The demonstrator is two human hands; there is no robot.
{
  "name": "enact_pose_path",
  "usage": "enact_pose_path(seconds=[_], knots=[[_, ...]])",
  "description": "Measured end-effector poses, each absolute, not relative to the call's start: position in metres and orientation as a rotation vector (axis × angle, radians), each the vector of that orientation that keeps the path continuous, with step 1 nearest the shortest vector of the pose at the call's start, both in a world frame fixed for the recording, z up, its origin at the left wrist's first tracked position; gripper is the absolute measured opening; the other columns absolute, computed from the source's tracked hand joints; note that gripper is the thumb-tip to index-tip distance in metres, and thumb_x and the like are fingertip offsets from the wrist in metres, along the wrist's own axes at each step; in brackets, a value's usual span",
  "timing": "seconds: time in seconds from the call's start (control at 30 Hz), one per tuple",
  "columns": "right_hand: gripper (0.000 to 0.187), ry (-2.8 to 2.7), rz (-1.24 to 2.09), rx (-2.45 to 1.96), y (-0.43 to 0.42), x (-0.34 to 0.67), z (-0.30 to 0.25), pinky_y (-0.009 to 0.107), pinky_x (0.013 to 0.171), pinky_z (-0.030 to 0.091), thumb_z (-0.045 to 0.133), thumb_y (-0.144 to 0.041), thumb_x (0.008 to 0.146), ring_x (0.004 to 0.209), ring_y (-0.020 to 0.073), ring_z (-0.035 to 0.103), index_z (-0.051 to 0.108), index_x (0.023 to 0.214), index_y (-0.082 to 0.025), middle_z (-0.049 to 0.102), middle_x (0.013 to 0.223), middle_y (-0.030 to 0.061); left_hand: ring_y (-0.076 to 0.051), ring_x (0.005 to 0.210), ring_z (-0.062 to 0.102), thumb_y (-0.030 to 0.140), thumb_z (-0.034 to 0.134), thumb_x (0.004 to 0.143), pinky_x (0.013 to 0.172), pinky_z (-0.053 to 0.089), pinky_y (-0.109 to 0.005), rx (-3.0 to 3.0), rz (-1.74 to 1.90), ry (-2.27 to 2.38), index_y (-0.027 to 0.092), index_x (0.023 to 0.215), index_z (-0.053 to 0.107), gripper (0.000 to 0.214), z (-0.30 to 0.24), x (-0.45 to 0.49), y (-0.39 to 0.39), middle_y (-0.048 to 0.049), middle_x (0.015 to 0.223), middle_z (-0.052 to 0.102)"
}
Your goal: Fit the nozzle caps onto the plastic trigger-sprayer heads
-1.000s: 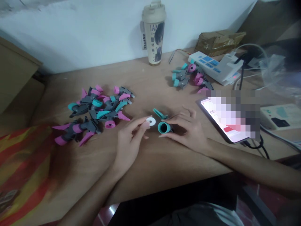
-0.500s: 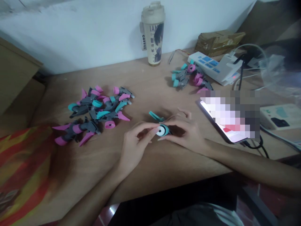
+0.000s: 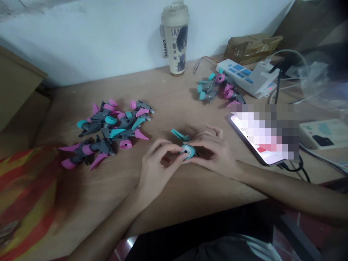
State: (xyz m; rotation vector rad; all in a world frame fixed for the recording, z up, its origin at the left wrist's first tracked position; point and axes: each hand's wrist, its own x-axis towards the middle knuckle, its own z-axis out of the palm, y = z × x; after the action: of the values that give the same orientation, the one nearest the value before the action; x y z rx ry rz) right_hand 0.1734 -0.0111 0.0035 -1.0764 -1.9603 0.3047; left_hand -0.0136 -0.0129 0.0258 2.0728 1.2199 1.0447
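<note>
My right hand (image 3: 219, 154) grips a teal-and-grey trigger spray head (image 3: 193, 151) just above the table, its teal trigger sticking out to the upper left. The open end of its teal collar faces left towards me. Within that collar lies a white round washer (image 3: 188, 154) with a dark centre hole. Thumb and forefinger of my left hand (image 3: 156, 166) pinch at the washer's near side. The fingertips partly cover it, so how deep it sits is hard to see. To the left lies a pile of pink, teal and grey spray heads (image 3: 110, 121).
A smaller group of spray heads (image 3: 208, 95) lies at the back right beside a white power strip (image 3: 233, 70). A coffee tumbler (image 3: 175, 43) stands by the wall. On the right are a lit phone (image 3: 244, 136) and a white box (image 3: 323, 134). A red-yellow bag (image 3: 29, 195) occupies the left.
The white washer has gone from the collar's mouth into the teal collar, whose rim now shows around it. My left fingers have moved slightly right with it; my right hand stays nearly still.
</note>
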Motion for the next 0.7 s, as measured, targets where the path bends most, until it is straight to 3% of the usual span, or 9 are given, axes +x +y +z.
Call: enact_pose_path(seconds=[0.33,0.7], knots=[[0.023,-2.017,0.135,-1.087,-0.0136,0.1741,0.0051,0.036,0.084,0.03,0.064,-0.042,0.079,0.079,0.0146,0.061,0.065,0.094,-0.024,0.07,0.077,-0.0022,-0.009,0.069,0.059,0.021,0.065,0.079,0.051,0.05,-0.015,2.136,1.026,1.229,0.019,0.08,0.064,0.003,0.027,-0.0122,-0.0162,-0.001,0.082,0.058],[0.021,-2.024,0.119,-1.044,-0.0145,0.1763,0.0027,0.04,0.095,0.026,0.067,-0.036,0.078,0.08,0.0145,0.062,0.064,0.096,-0.024,0.07,0.078,-0.0034,-0.012,0.071,0.061,0.027,0.066,0.079,0.054,0.049,-0.021,1.93,0.95,1.236,0.021,0.081,0.064,0.007,0.0235,-0.0142,-0.015,-0.0008,0.084,0.06]])
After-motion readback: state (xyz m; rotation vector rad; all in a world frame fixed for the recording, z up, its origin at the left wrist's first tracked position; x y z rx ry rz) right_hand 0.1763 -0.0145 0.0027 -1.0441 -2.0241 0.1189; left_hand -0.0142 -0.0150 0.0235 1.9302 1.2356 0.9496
